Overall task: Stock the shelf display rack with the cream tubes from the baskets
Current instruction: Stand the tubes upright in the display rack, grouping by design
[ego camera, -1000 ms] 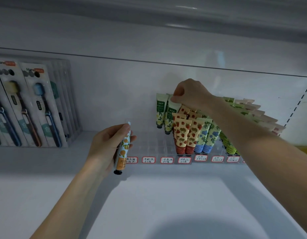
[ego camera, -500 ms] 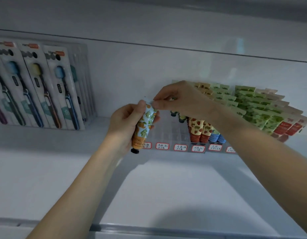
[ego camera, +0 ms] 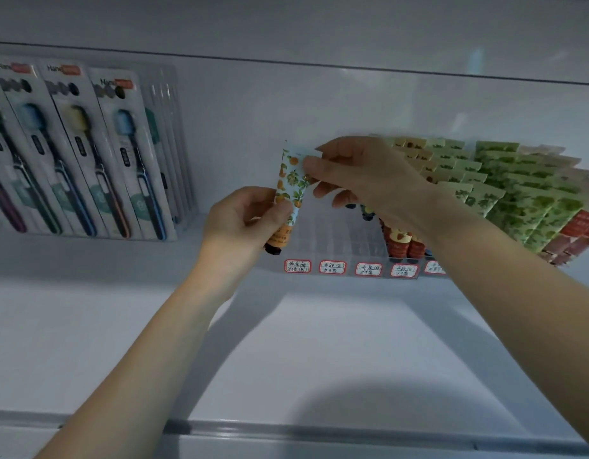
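Observation:
A cream tube with an orange-fruit print (ego camera: 290, 180) stands nearly upright, black cap down, in front of the clear display rack (ego camera: 339, 240). My left hand (ego camera: 243, 220) grips its lower half. My right hand (ego camera: 359, 173) pinches its flat top end between thumb and fingers. The rack on the white shelf holds rows of tubes: strawberry-print ones (ego camera: 402, 243) behind my right wrist and green leaf-print ones (ego camera: 524, 200) further right. The rack's left columns behind the held tube look empty.
Packaged toothbrushes (ego camera: 87, 154) stand in a row at the shelf's left. Red-bordered price labels (ego camera: 332, 267) line the rack's front. The white shelf board (ego camera: 286, 342) stretches toward me, ending at a grey front rail (ego camera: 319, 429).
My right hand left the tubes in the rack and came left to pinch the top of the orange-print tube. My left hand raised that tube toward the rack. The view shifted right.

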Demonstrator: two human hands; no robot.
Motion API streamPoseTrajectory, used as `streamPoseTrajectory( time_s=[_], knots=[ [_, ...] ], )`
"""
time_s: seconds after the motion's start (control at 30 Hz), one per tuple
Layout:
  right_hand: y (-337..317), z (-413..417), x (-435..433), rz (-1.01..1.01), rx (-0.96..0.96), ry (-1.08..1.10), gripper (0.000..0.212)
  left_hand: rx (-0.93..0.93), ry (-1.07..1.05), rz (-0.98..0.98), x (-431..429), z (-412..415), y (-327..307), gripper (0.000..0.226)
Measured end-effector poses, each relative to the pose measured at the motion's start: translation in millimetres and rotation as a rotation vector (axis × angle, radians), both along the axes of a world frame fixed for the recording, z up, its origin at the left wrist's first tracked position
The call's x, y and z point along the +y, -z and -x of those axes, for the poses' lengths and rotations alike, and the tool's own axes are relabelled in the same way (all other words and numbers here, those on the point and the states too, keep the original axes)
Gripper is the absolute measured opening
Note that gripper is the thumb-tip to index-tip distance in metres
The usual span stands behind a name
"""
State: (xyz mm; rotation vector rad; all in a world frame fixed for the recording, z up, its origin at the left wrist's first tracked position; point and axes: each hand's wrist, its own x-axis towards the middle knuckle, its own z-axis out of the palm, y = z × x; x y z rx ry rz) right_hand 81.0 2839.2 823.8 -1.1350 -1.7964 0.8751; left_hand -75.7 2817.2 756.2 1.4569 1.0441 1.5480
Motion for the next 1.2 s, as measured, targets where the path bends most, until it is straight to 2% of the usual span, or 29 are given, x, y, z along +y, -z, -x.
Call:
streamPoseTrajectory(
  time_s=[0.17,0.23,0.27,0.33,0.4,0.43,0.5,0.57,0.73,0.97,1.2],
  knots=[
    [8.9,7.9,-0.7,0.006,0.073,0.008,0.009,0.014,-0.009,-0.02,0.7,1.8,3.8,0.011],
    [9.3,6.4,-0.2,-0.024,0.082,0.03,0.009,0.087,-0.06,-0.042,4.3,2.5,11.2,0.005],
    [8.9,5.3,0.6,-0.053,0.088,0.064,0.009,0.161,-0.104,-0.054,6.4,5.1,17.9,0.012],
    [6.6,-0.4,2.9,-0.126,0.078,0.141,0.009,0.423,-0.199,-0.077,8.1,11.4,32.8,0.029],
    [4.8,-5.0,6.0,-0.196,0.044,0.202,0.009,0.842,-0.18,-0.033,4.7,18.8,44.2,0.061],
    [4.4,-6.7,7.7,-0.221,0.035,0.225,0.008,1.033,-0.142,0.032,3.6,21.8,49.0,0.066],
    [4.1,-8.5,11.3,-0.258,0.042,0.262,0.011,1.22,-0.081,0.121,2.2,24.0,55.4,0.05],
    [3.9,-7.2,14.6,-0.276,0.069,0.273,0.014,1.272,-0.059,0.136,1.9,24.4,57.6,0.038],
    [8.8,0.0,21.9,-0.264,0.093,0.288,0.007,1.388,-0.064,0.147,1.8,24.4,61.8,0.034],
    [16.9,0.2,22.1,-0.26,0.06,0.307,0.007,1.402,-0.07,0.117,1.6,25.9,64.3,0.04],
    [20.7,-5.2,16.6,-0.26,0.045,0.324,0.012,1.415,-0.071,0.108,3.4,25.5,67.3,0.033]
  ],
)
